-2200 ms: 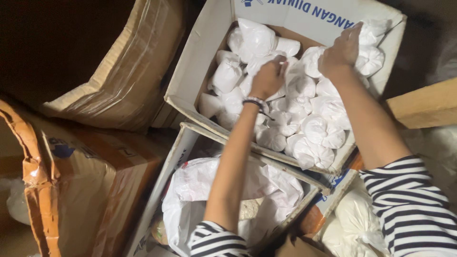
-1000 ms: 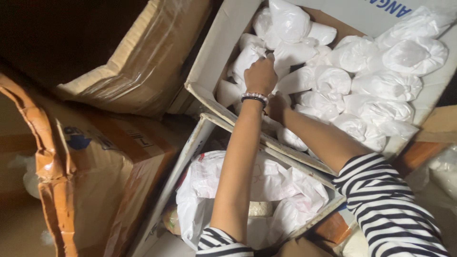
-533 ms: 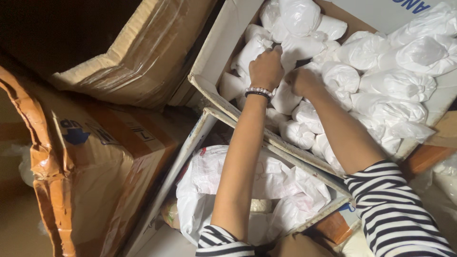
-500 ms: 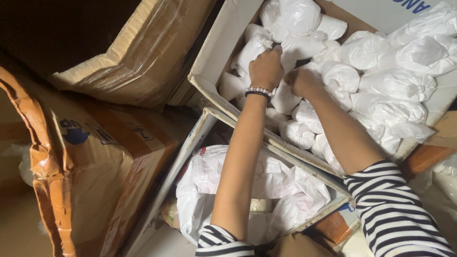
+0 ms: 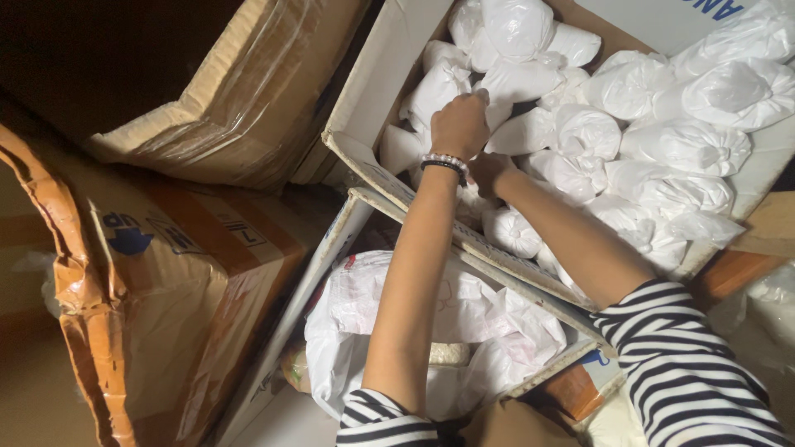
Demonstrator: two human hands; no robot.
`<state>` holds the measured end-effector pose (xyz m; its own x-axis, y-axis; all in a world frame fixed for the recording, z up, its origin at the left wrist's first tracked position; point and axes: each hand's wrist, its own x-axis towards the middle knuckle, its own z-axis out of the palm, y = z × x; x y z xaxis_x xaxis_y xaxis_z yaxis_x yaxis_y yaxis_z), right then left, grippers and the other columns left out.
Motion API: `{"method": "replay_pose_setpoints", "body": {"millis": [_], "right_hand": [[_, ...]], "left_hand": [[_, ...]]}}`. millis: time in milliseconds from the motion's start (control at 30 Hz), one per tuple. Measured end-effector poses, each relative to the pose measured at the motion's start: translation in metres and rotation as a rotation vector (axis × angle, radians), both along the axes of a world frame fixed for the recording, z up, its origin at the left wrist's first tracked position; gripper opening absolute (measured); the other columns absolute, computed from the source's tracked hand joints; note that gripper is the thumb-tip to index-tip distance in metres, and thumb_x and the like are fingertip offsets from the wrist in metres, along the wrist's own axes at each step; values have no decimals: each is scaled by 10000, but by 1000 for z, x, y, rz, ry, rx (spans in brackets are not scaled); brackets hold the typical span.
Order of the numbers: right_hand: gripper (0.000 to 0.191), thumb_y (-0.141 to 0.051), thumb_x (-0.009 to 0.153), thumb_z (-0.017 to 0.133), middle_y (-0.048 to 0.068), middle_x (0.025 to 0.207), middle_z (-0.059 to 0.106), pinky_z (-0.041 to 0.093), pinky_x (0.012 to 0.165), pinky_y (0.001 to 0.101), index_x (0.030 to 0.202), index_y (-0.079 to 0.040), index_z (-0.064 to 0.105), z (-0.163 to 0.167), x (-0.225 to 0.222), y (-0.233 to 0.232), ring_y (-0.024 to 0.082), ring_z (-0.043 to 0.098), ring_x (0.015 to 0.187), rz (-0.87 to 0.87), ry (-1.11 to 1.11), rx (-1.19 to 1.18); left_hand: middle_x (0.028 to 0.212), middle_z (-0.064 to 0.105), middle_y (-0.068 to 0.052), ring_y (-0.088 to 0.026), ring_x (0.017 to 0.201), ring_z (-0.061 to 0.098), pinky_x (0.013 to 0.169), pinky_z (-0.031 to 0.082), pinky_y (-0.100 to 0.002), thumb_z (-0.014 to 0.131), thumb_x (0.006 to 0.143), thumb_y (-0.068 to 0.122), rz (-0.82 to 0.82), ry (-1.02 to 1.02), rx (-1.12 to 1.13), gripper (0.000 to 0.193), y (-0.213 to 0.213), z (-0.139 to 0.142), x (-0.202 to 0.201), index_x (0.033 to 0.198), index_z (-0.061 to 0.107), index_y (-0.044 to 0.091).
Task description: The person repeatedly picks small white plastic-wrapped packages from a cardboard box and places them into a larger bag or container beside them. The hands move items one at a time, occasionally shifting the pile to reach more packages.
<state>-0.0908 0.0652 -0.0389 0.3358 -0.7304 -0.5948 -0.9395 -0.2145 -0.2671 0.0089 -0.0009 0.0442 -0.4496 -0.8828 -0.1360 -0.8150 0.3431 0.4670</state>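
Two striped sleeves point(image 5: 687, 372) frame the bottom edge, and your bare forearms run up from them over the nearer white carton point(image 5: 331, 257), which holds a crumpled white plastic bag point(image 5: 464, 323). To your left sits a brown taped carton point(image 5: 157, 281), with another brown carton point(image 5: 240, 91) wrapped in clear film beyond it.

Farther out, both hands meet inside the far white carton point(image 5: 373, 74), packed with small white knotted bags point(image 5: 654, 124). Your left hand point(image 5: 460, 124), with a beaded bracelet point(image 5: 445, 161) at the wrist, is curled with its fingers pressed down among the bags near the carton's left side; whether it actually grips one you cannot tell. Your right hand point(image 5: 490, 170) lies just below it, mostly hidden behind the left wrist, so its grip cannot be read. The bags fill the carton from its near flap to the far wall.
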Motion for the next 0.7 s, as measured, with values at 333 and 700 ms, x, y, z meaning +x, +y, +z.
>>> {"method": "replay_pose_setpoints", "body": {"millis": [333,700], "right_hand": [[358,-193,770,781,174,1134,737,581,890,395,1105,-70,751,2,7,2,280,714,1105,-7,267,-104],[333,-218,777,800,210,1104,719,548,886,503,1085,-105,748,88,-30,-20,405,692,1036,-382,6,-281]], "left_hand": [[1074,737,-173,-375,1029,713,876,566,-503,578,847,69,-66,-69,25,249,-2,-12,7,1061,702,99],[1037,736,-175,-391,935,711,784,547,-537,605,891,168,15,112,-144,234,-7,5,4,1111,649,103]]}}
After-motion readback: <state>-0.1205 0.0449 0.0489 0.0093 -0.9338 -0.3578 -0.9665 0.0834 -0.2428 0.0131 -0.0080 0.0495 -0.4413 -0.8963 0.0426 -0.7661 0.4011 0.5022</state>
